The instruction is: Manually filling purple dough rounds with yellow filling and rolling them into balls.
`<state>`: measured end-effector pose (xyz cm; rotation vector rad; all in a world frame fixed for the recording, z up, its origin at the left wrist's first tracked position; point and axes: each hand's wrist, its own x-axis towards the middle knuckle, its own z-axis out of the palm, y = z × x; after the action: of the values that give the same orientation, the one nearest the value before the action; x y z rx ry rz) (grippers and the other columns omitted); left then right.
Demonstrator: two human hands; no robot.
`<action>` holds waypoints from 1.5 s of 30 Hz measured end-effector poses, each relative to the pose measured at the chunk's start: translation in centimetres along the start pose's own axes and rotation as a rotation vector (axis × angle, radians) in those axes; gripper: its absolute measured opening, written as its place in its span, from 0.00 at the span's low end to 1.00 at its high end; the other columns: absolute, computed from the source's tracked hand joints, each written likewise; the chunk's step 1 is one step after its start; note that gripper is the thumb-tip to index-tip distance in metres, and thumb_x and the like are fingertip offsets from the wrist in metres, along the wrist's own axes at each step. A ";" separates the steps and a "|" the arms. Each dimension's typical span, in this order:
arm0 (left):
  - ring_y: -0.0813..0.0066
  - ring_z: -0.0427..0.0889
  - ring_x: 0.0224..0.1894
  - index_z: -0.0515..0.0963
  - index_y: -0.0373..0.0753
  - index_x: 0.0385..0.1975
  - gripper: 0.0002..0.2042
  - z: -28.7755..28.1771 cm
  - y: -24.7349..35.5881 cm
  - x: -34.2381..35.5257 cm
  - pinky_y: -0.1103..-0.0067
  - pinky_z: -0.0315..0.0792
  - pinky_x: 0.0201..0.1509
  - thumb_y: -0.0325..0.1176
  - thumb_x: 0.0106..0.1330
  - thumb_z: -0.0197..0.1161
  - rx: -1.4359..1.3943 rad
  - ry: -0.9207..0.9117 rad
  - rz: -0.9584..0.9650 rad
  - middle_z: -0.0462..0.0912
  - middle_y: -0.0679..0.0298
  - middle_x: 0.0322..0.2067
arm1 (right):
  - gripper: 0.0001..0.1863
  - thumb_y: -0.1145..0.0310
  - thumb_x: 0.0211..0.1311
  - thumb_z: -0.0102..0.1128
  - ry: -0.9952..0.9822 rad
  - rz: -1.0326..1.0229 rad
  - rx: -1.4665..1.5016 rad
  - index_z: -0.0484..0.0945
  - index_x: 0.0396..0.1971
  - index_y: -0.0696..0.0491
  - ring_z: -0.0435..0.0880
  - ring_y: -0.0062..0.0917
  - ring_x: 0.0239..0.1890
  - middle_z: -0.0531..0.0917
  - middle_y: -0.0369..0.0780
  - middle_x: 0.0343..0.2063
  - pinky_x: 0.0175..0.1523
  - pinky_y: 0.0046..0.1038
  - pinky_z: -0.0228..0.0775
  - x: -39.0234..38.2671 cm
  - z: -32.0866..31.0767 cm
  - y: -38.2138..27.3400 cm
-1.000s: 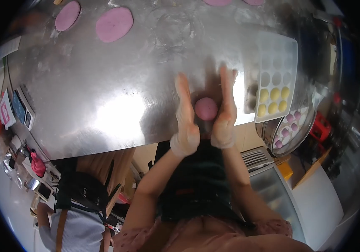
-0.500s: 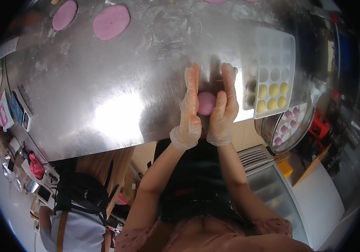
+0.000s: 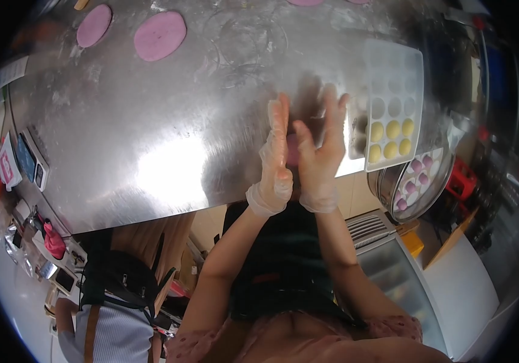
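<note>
A ball of pinkish-purple dough (image 3: 292,149) is between my two palms over the near part of the steel table (image 3: 108,115). My left hand (image 3: 275,151), in a clear thin glove, stands on edge with its fingers stretched straight. Across from it, my right hand (image 3: 323,160), gloved too, has its fingers extended and its thumb raised, and covers part of the ball. Right of my hands lies a translucent tray (image 3: 392,51) with round hollows. Several yellow balls (image 3: 390,150) fill the hollows at its near end.
Two flat purple dough rounds (image 3: 160,36) lie far left, with more at the far edge. A round metal tray (image 3: 373,184) at right bears small purple pieces. A scale (image 3: 34,160) sits at the left edge. A person in a striped top (image 3: 117,333) is lower left.
My right hand has turned and spread its thumb and fingers, covering more of the dough ball. My left hand has barely moved.
</note>
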<state>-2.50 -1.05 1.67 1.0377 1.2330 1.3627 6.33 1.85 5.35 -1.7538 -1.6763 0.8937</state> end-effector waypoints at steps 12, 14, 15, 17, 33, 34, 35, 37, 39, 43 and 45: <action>0.47 0.45 0.76 0.39 0.21 0.71 0.52 -0.6 -0.9 0.8 0.65 0.44 0.76 0.71 0.68 0.32 -0.046 -0.092 0.268 0.43 0.35 0.72 | 0.46 0.35 0.71 0.32 -0.103 -0.405 0.385 0.58 0.68 0.65 0.50 0.47 0.75 0.61 0.53 0.69 0.76 0.41 0.42 -1.2 1.5 4.1; 0.46 0.43 0.76 0.36 0.20 0.70 0.53 -1.2 -0.2 -2.2 0.65 0.43 0.76 0.71 0.68 0.32 0.031 -0.031 0.161 0.42 0.35 0.72 | 0.48 0.33 0.70 0.32 -0.300 -0.213 0.524 0.58 0.68 0.66 0.49 0.48 0.75 0.61 0.53 0.70 0.76 0.41 0.41 0.0 1.2 2.2; 0.46 0.41 0.76 0.35 0.19 0.70 0.54 -1.1 0.2 -2.5 0.64 0.41 0.76 0.71 0.67 0.33 -0.036 -0.032 0.058 0.39 0.36 0.73 | 0.50 0.31 0.69 0.30 -0.277 -0.205 0.491 0.58 0.68 0.66 0.49 0.47 0.75 0.60 0.54 0.70 0.76 0.40 0.41 0.1 0.5 2.3; 0.47 0.43 0.76 0.35 0.19 0.70 0.54 -1.6 -0.5 -1.4 0.65 0.43 0.76 0.71 0.67 0.33 -0.073 -0.082 0.058 0.40 0.35 0.73 | 0.50 0.31 0.69 0.30 -0.275 -0.236 0.422 0.56 0.69 0.66 0.49 0.47 0.75 0.59 0.54 0.70 0.76 0.41 0.40 -0.9 0.2 2.6; 0.44 0.47 0.75 0.37 0.24 0.72 0.53 0.0 1.2 -1.4 0.64 0.47 0.75 0.72 0.67 0.33 -0.034 -0.042 -0.085 0.45 0.41 0.73 | 0.49 0.33 0.71 0.27 -0.192 -0.319 0.289 0.55 0.69 0.66 0.50 0.46 0.75 0.61 0.53 0.70 0.76 0.42 0.39 -0.2 -0.1 2.8; 0.43 0.52 0.73 0.41 0.21 0.71 0.52 0.2 0.5 -2.3 0.64 0.51 0.73 0.71 0.68 0.32 0.073 0.012 0.057 0.49 0.35 0.71 | 0.48 0.33 0.71 0.27 -0.196 -0.351 0.287 0.56 0.69 0.66 0.51 0.46 0.75 0.61 0.53 0.69 0.76 0.41 0.40 0.7 -0.2 2.7; 0.44 0.52 0.73 0.42 0.21 0.71 0.52 0.3 0.3 -3.6 0.64 0.51 0.74 0.71 0.67 0.32 0.029 0.019 0.030 0.49 0.35 0.71 | 0.48 0.33 0.71 0.27 -0.200 -0.383 0.284 0.56 0.69 0.66 0.52 0.46 0.75 0.62 0.53 0.69 0.76 0.41 0.41 1.1 -0.3 2.6; 0.45 0.52 0.74 0.43 0.20 0.70 0.53 0.1 0.9 -3.8 0.64 0.50 0.74 0.72 0.67 0.33 -0.002 0.038 0.005 0.49 0.36 0.71 | 0.48 0.34 0.71 0.27 -0.204 -0.359 0.337 0.57 0.68 0.67 0.53 0.46 0.74 0.63 0.53 0.69 0.76 0.41 0.42 0.7 0.1 2.5; 0.46 0.51 0.74 0.43 0.20 0.70 0.54 -0.1 1.2 -2.8 0.65 0.48 0.74 0.73 0.66 0.33 -0.049 0.005 -0.043 0.49 0.36 0.71 | 0.47 0.35 0.72 0.27 -0.199 -0.295 0.415 0.58 0.68 0.67 0.55 0.46 0.73 0.64 0.53 0.68 0.75 0.40 0.44 -0.5 0.1 2.6; 0.54 0.47 0.76 0.41 0.25 0.72 0.42 0.0 2.8 -1.0 0.68 0.49 0.75 0.60 0.74 0.34 0.038 -0.029 0.051 0.50 0.43 0.73 | 0.44 0.38 0.74 0.27 -0.180 -0.172 0.567 0.60 0.67 0.68 0.59 0.46 0.72 0.66 0.54 0.67 0.74 0.40 0.47 -2.6 -0.2 2.5; 0.50 0.45 0.76 0.39 0.22 0.71 0.46 0.6 3.5 -1.9 0.67 0.45 0.76 0.64 0.72 0.35 -0.027 -0.114 -0.081 0.45 0.41 0.73 | 0.41 0.43 0.75 0.29 -0.111 -0.206 0.672 0.60 0.66 0.68 0.64 0.45 0.70 0.68 0.55 0.65 0.73 0.39 0.51 -3.0 0.1 2.6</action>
<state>-2.00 -2.86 5.29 1.0217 1.1570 1.2387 7.87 -1.33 3.59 -1.0779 -1.3604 1.2843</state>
